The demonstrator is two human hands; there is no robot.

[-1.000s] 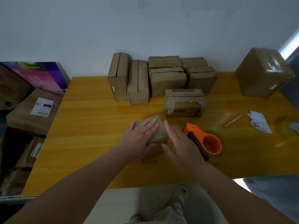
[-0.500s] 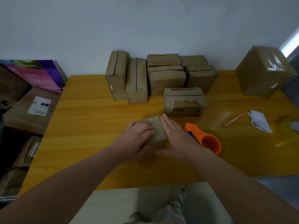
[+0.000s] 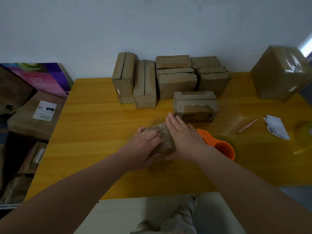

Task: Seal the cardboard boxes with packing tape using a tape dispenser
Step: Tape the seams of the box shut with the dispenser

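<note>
A small cardboard box [image 3: 164, 134] sits near the middle of the yellow wooden table [image 3: 94, 132], between my hands. My left hand [image 3: 143, 149] curls over its left side and top and grips it. My right hand [image 3: 184, 137] lies flat with straight fingers against the box's right side. The orange tape dispenser [image 3: 222, 147] lies on the table just right of my right hand, partly hidden by it. A taped box [image 3: 195, 107] stands right behind the small one.
Several more cardboard boxes [image 3: 168, 78] stand in a group against the back wall. A large taped box [image 3: 280, 73] is at the back right. A pink pen [image 3: 248, 125], crumpled paper [image 3: 276, 126] and a clear tape roll [image 3: 305, 129] lie at the right. Stacked cartons [image 3: 33, 115] fill the floor left of the table.
My left fingers have curled tighter over the small box. My right hand has slid forward along its right side, covering more of the orange dispenser.
</note>
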